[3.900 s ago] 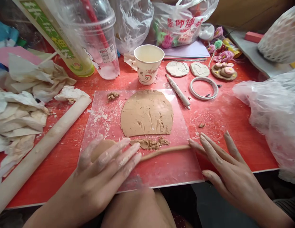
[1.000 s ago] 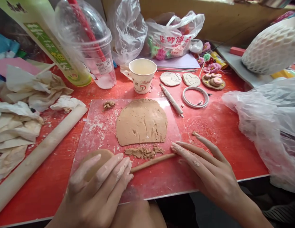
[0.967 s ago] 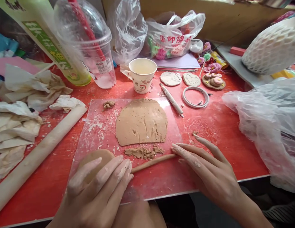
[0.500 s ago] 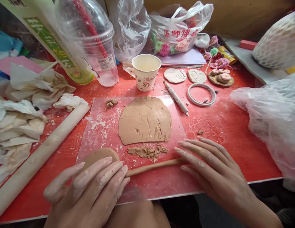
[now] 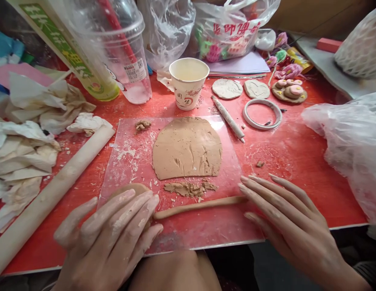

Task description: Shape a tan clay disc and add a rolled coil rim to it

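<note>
A thin clay coil (image 5: 200, 206) lies across the near part of a clear plastic sheet (image 5: 127, 141). My left hand (image 5: 112, 230) rests over the coil's left end, fingers stretched out, partly covering a rounded clay piece (image 5: 129, 188) beneath it. At the coil's right end my right hand (image 5: 285, 206) lies flat with its fingers extended; its fingertips hide that end. Beyond the coil are a ragged strip of clay scraps (image 5: 189, 188) and a flat clay slab (image 5: 188, 149) with a straight near edge and several gouges. A small clay lump (image 5: 143, 125) sits at the sheet's upper left.
A rolling pin (image 5: 60, 190) and crumpled paper (image 5: 24, 153) lie left. Behind stand a paper cup (image 5: 189, 87), a plastic cup (image 5: 135, 68) and a bottle (image 5: 85, 60). A clay-smeared stick (image 5: 227, 119), a tape ring (image 5: 262, 114) and a plastic bag (image 5: 345, 137) are right.
My right hand has slid a little to the right and my left hand slightly left, both along the coil. More of the coil shows between them. The view has shifted slightly.
</note>
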{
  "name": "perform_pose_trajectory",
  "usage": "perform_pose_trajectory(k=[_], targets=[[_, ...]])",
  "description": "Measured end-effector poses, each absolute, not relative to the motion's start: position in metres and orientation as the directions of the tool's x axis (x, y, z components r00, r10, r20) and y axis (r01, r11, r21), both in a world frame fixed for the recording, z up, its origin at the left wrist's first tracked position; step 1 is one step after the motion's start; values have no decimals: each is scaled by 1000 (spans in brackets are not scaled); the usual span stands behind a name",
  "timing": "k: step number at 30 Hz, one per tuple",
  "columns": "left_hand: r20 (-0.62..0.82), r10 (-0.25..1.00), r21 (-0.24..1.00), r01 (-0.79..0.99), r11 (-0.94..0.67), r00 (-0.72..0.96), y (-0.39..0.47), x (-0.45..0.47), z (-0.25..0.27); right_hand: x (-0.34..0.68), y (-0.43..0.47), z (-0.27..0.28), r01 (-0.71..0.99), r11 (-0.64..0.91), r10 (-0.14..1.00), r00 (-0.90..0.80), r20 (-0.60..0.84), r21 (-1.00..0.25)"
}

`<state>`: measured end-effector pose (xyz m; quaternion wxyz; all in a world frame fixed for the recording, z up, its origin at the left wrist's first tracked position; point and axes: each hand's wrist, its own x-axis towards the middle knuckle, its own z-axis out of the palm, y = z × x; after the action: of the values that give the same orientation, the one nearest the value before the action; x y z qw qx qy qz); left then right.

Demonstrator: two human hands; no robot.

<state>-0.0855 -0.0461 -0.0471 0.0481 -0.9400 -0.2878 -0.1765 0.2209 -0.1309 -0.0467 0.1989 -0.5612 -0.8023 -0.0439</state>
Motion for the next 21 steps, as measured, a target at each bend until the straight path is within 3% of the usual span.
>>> perform_pose_trajectory(k=[6, 12, 15, 21], targets=[[420, 613, 19, 669, -743, 669, -55, -82, -53, 221, -154, -53, 904, 400, 899, -355, 258, -152], [483, 421, -152, 547, -823, 768, -46, -90, -53, 221, -148, -53, 920, 358, 913, -309, 268, -158], [505, 438, -131, 567, -813, 744, -44, -90, -51, 221, -152, -55, 899, 408, 892, -358, 275, -155], [476, 568, -2, 646, -763, 672, -54, -82, -59, 221, -149, -62, 940, 327, 924, -294, 246, -103]])
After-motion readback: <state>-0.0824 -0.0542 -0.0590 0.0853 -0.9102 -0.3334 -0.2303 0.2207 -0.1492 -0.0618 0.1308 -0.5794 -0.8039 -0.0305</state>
